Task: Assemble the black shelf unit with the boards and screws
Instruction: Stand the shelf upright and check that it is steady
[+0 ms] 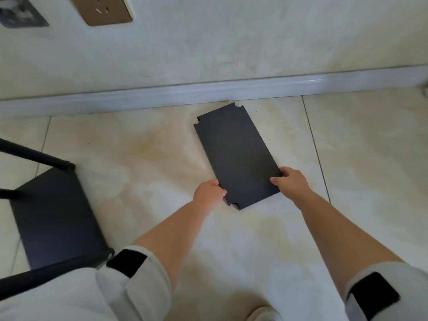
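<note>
From the head view, both hands are down on the black board (236, 154), which lies on the tiled floor (139, 158) at a slant, its far end almost at the skirting (208, 91). The left hand (208, 191) pinches the near left edge, thumb on top, the other fingers tucked under and out of sight. The right hand (290, 181) clamps the near right edge, fingers (276, 180) curled over the top face. So both sets of fingers are closed on the board, one on each long side, just ahead of the notched near corner.

The board looks thin, flat and stiff, and likely light; it should lift in one piece without sagging. The matte face probably gives fair grip, though the edges are narrow. Taking it by the two long sides near one end, as here, leaves the far end free to swing, so a hold nearer the middle would likely steady it.

Well to the left of the left fingers stands the partly built shelf unit (55, 216), a dark panel between black poles (34, 155).
</note>
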